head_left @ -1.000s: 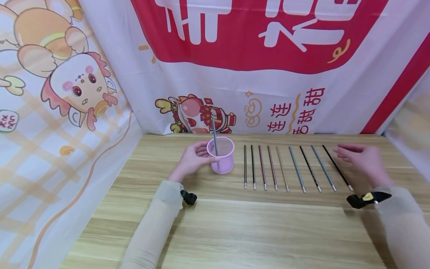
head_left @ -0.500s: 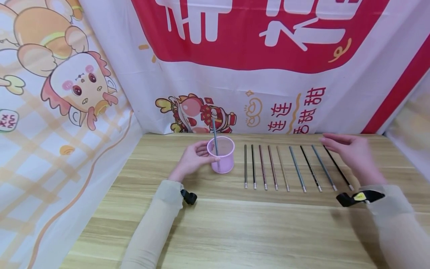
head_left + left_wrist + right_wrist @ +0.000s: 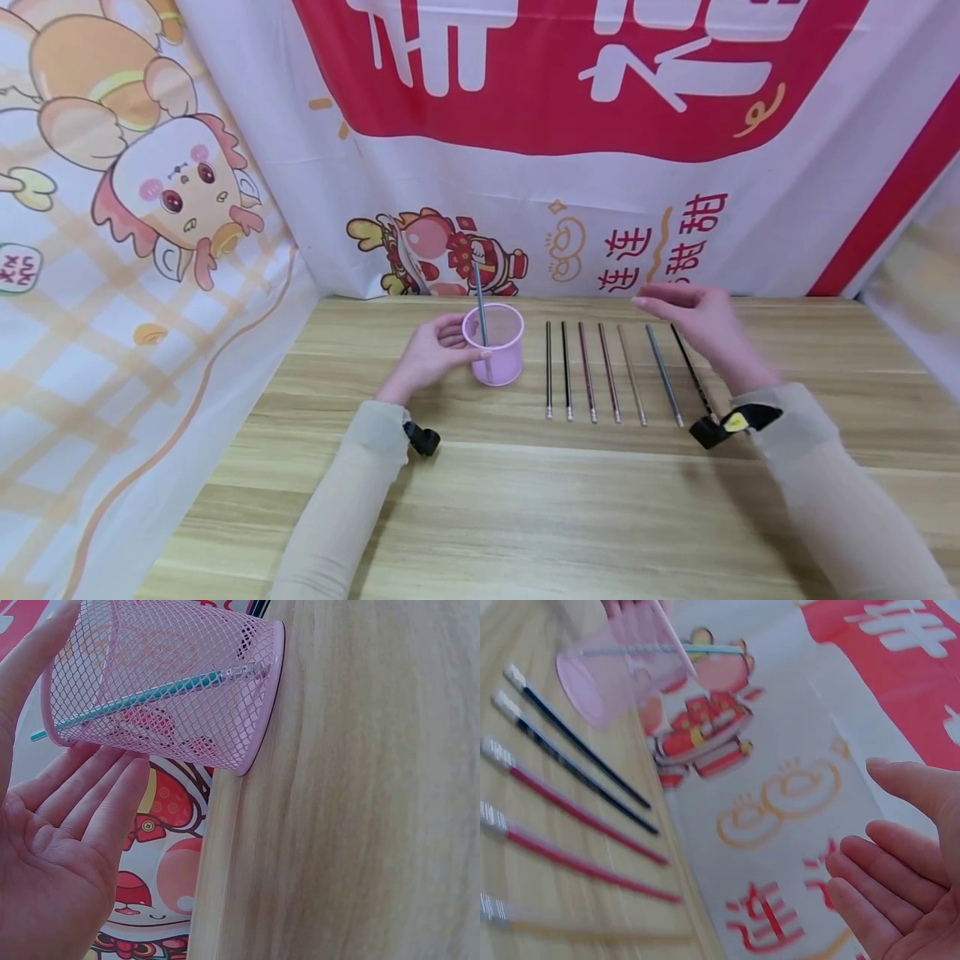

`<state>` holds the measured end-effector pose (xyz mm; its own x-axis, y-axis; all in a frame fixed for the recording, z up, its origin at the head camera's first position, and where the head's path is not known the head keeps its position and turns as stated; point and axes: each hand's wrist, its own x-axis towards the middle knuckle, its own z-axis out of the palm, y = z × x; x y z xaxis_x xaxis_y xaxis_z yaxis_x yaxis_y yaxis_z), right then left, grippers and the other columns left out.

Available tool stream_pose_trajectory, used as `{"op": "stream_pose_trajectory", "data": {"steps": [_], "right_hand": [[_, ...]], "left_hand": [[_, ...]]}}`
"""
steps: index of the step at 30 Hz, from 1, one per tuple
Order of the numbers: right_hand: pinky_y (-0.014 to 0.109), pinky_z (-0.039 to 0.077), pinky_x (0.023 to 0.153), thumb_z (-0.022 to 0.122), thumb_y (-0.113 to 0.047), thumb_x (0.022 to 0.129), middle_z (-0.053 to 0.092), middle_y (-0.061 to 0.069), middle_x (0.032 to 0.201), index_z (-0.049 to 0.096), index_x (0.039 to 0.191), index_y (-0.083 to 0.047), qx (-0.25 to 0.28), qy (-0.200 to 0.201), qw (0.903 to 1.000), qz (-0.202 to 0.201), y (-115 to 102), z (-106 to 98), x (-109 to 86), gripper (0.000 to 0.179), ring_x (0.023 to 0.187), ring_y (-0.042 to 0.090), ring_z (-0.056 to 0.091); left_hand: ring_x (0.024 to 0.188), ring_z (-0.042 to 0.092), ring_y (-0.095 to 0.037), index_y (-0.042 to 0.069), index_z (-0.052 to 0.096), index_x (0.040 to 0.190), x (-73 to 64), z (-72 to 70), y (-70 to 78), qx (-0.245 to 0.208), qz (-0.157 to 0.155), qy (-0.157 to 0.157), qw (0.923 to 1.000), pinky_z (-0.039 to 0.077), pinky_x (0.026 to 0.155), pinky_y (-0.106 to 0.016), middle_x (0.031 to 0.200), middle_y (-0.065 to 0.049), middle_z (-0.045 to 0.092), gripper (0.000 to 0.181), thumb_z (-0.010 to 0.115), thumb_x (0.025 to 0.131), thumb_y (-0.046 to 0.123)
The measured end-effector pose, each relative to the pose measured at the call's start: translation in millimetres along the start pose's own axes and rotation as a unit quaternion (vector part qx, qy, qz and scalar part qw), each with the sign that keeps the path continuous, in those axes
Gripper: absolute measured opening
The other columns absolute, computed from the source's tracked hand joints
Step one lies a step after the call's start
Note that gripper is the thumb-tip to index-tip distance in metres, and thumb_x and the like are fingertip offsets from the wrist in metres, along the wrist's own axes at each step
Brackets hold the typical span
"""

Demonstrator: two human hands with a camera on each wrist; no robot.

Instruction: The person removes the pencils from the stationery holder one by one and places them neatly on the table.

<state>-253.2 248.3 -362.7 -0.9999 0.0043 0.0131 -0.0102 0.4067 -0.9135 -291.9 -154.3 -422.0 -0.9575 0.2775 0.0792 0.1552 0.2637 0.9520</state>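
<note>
My left hand (image 3: 429,357) holds a pink mesh pencil cup (image 3: 504,367) upright at the table's back, with the thumb on one side near the rim and fingers on the other. One blue-green pencil (image 3: 161,691) leans in the cup, eraser end down. To the cup's right, several pencils lie in a row with erasers facing me: black (image 3: 548,371), dark red (image 3: 586,371), tan (image 3: 632,375), blue (image 3: 663,375) and a patterned black pencil (image 3: 692,371). Over the row's right end hovers my right hand (image 3: 708,332), empty, fingers loosely bent, hiding the pencils beneath.
The row stands on a wood-grain table (image 3: 540,517). Behind it hangs a red and white printed cloth (image 3: 585,183), and another printed cloth (image 3: 247,333) closes the left side. Black camera mounts (image 3: 422,439) sit at both wrists.
My right hand has moved left from beyond the row's right end to above the rightmost pencils, covering some of them. The left hand and the cup have stayed in place.
</note>
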Motion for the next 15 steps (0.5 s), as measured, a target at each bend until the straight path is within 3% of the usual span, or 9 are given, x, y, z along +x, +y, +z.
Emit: {"op": "stream_pose_trajectory", "data": {"steps": [7,15], "right_hand": [[0.043,0.046,0.108,0.082,-0.051,0.083,0.069,0.004,0.127,0.069,0.13,-0.014,0.033,-0.01,0.9983,-0.046,-11,52,11.1,0.062,0.117,0.02,0.063],[0.041,0.051,0.104,0.084,-0.04,0.085,0.071,0.006,0.123,0.07,0.128,-0.01,0.054,-0.042,0.9949,-0.074,-26,102,24.1,0.054,0.112,0.021,0.067]], "left_hand": [[0.125,0.059,-0.033,0.002,0.054,0.141,1.2,-0.7,-1.1,-0.007,0.007,-0.004,0.9999,0.052,0.102,-0.032,0.135,-0.016,0.062,0.079,0.093,0.075,0.019],[0.123,0.06,-0.029,0.002,0.055,0.142,0.9,-1.1,-1.9,-0.008,0.006,-0.002,0.9999,0.052,0.102,-0.031,0.135,-0.016,0.062,0.079,0.093,0.075,0.019]]}}
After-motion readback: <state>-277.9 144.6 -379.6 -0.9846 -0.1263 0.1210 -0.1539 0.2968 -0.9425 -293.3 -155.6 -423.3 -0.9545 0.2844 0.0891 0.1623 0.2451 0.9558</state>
